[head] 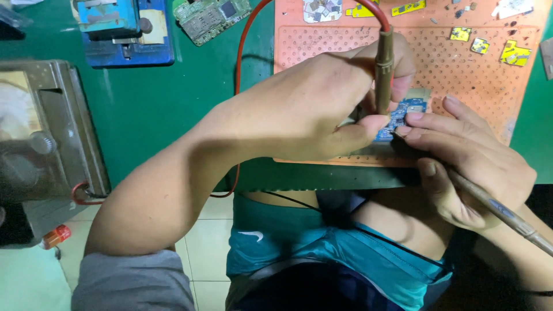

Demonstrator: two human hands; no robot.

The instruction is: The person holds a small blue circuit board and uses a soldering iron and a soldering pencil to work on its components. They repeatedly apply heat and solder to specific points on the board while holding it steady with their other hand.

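**Two probes on a small blue board**

Green bench top (173,109) is filling most of the view, w/ an orange perforated work mat (478,75) lying on its right half. At far left a grey metal box w/ a dial (46,132) is sitting on the bench edge; a thin red lead is running from its base. Behind it, a blue fixture (124,29) is standing at the back, and a green circuit board (210,17) is lying just beside that. Small yellow scraps (514,53) are lying scattered along the mat's far side.

Left hand (322,109) is reaching across the body, fingers clenched round a brown probe (384,69) held nearly upright, tip pointing down at a small blue circuit board (403,115). A red wire (245,57) is running from the probe's top, curving back over the bench.

Right hand (472,161) is gripping a second brown probe (501,210) that's lying slanted thru the palm, back end trailing toward lower right. Its fingertips are pressing on the blue board's right edge.

The blue board is sitting on the mat near its front edge, between both hands, partly hidden by the left thumb. Can't tell exactly where either tip is touching.
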